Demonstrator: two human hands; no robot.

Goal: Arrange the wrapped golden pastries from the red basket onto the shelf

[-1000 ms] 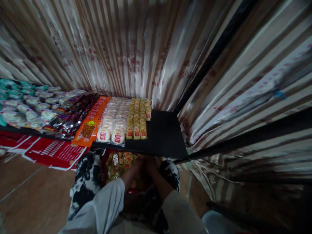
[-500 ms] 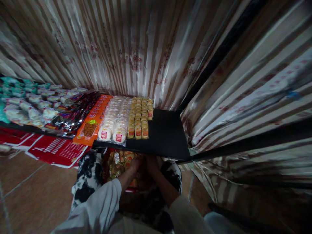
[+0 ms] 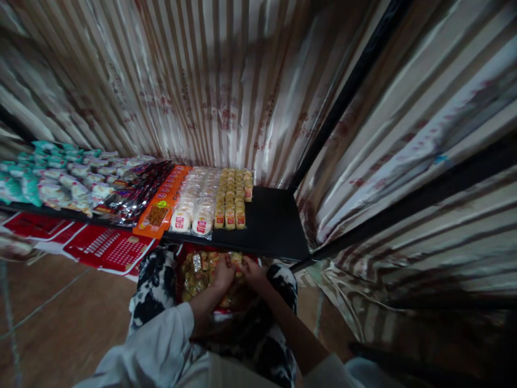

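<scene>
Both my hands are low between my knees, over a red container (image 3: 221, 311) heaped with small yellow-wrapped snack packets (image 3: 194, 280). My left hand (image 3: 223, 273) has its fingers curled in a pinch at a yellow packet (image 3: 236, 257). Close beside it, my right hand (image 3: 253, 273) is closed on the same yellow packets from the right. How many lie between the fingers is too dim to tell. On the black shelf (image 3: 276, 221) just beyond, rows of matching yellow packets (image 3: 230, 202) stand lined up.
Left of the yellow rows lie round white wrapped crackers (image 3: 191, 202), orange packets (image 3: 157, 210), dark shiny packets (image 3: 139, 191), and white and teal packs (image 3: 56, 161). A red printed sheet (image 3: 109, 249) hangs under the shelf. Striped curtain (image 3: 226, 81) and black posts (image 3: 343, 102) enclose it.
My hands have come up slightly out of the shelf's shadow and show more clearly, with yellow packets at the fingers. The view has shifted a little. The shelf rows look the same.
</scene>
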